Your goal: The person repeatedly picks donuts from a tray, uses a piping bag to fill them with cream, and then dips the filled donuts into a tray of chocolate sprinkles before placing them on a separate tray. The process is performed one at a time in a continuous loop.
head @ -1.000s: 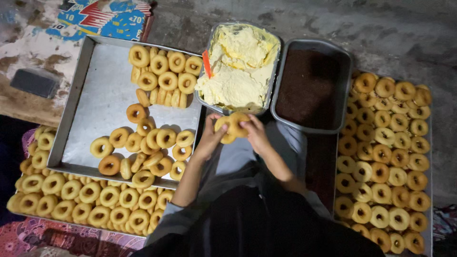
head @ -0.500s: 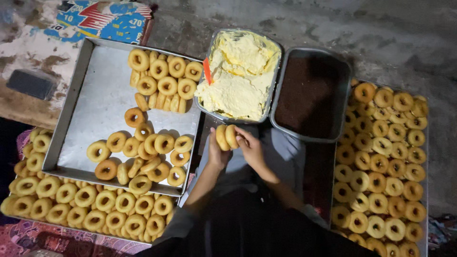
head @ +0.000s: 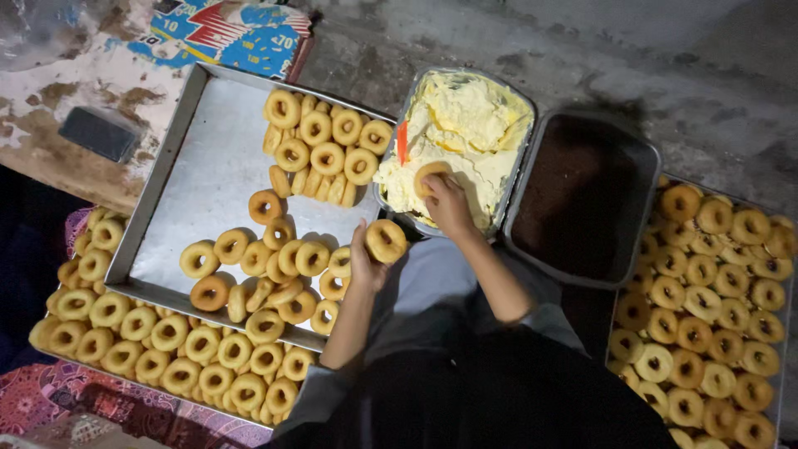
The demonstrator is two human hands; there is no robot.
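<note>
My left hand (head: 363, 264) holds a golden ring-shaped pastry (head: 386, 241) just past the right edge of the big metal tray (head: 199, 179). My right hand (head: 446, 204) presses another ring pastry (head: 432, 176) into the pale yellow cream in the metal tub (head: 455, 141). An orange spatula handle (head: 402, 143) sticks out of the cream. Both forearms reach forward over my lap.
The big tray holds two groups of ring pastries (head: 320, 148). A lower tray (head: 166, 349) at the left and another tray (head: 715, 308) at the right are full of rings. A dark brown filling fills a second tub (head: 582, 199). A dark sponge (head: 98, 133) lies far left.
The two pastries held together over my lap have been parted. My right hand carried one forward into the cream, and my left hand kept the other and shifted left.
</note>
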